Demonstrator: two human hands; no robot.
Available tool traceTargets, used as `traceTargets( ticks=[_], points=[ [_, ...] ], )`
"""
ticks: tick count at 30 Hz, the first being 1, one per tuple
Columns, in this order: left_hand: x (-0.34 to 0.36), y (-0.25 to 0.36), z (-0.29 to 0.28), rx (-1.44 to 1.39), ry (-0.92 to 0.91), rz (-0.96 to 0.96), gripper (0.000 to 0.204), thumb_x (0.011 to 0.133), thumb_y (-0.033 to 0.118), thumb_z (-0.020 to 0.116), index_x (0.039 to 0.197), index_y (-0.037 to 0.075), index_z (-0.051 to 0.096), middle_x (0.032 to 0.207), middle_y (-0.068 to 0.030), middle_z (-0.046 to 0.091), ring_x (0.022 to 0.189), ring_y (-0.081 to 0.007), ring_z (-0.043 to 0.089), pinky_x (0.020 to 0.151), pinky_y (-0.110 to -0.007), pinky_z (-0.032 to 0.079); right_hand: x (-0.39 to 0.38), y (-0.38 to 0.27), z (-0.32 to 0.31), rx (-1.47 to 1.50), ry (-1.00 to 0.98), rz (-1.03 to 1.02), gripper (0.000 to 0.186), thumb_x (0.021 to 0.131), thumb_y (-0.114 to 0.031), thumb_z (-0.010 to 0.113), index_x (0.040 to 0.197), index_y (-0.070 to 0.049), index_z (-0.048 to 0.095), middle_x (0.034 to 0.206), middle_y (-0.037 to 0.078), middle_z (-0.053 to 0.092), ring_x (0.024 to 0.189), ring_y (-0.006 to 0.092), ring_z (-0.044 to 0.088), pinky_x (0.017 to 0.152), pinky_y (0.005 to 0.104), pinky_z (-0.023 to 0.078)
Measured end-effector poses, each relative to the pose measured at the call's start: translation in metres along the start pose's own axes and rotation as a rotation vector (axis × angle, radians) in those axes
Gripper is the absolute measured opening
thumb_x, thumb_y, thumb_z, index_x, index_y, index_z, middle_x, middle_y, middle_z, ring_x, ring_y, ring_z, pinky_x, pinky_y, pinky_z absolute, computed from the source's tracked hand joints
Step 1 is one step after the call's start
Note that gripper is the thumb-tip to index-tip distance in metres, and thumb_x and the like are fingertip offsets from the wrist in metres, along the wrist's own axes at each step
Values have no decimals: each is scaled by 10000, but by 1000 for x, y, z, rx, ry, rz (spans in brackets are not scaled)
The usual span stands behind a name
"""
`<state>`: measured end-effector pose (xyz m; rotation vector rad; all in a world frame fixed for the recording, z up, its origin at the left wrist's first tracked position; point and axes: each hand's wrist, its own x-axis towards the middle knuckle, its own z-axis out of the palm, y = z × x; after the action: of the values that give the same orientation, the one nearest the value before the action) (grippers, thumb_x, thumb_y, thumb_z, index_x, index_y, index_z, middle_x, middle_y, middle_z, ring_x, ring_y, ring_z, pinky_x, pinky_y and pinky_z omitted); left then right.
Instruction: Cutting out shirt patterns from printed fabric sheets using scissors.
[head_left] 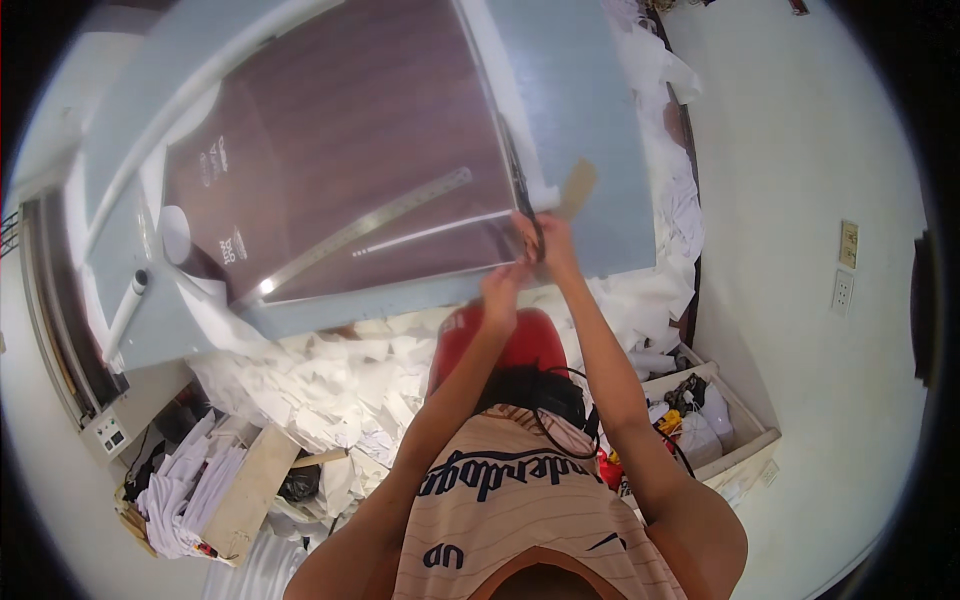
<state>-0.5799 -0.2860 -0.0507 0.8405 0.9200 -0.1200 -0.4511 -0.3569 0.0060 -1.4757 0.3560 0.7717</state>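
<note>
A large maroon printed sheet (380,110) with white edges lies on the blue-grey table (605,120). At its near right corner, my right hand (552,240) is closed round the dark handles of a pair of scissors (518,175). The long blades point away from me along the sheet's right edge. My left hand (507,285) is beside it at the table's near side, its fingers closed on the sheet's edge by the corner. A metal ruler (370,225) rests slantwise across the sheet.
A tan strip (579,188) lies right of the scissors. White paper scraps (330,390) heap below the table and along its right side. A rolled tube (128,310) sits at the left. Wooden bins (262,490) with folded cloth stand below; a white wall (800,150) bounds the right.
</note>
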Motion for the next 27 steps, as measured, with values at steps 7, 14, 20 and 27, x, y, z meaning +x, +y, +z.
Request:
traceTargets(
  ticks=[7,14,20,27],
  points=[
    [-3,1,0,-9,-21,-25,272,1019,216,674,1115,-38,695,1146,-134,731,1110,-228,697,975,-359,547,33,-20,12,-22,21,-56,549,836,-451,864,578,-130,502,512,-39,481,396,76,455,410,256,338],
    [1,19,2,-46,-51,-26,286,1027,226,662,1139,-35,694,1177,-144,729,1175,-231,677,1009,-366,520,59,-32,22,78,12,-58,534,836,-442,864,581,-138,508,517,-48,477,401,70,460,404,259,346],
    [5,17,-5,-16,-52,-16,292,1028,234,663,1138,-34,699,1184,-140,728,1181,-226,674,1025,-365,508,62,-42,32,-37,-7,-46,541,833,-467,859,580,-129,521,511,-40,489,401,71,464,405,253,360],
    [3,16,-6,-7,-57,-20,296,1030,244,662,1142,-28,701,1189,-138,730,1183,-215,671,1024,-362,508,74,-53,34,-26,-8,-89,555,815,-483,868,576,-127,515,509,-41,484,400,77,467,413,254,360]
  ],
)
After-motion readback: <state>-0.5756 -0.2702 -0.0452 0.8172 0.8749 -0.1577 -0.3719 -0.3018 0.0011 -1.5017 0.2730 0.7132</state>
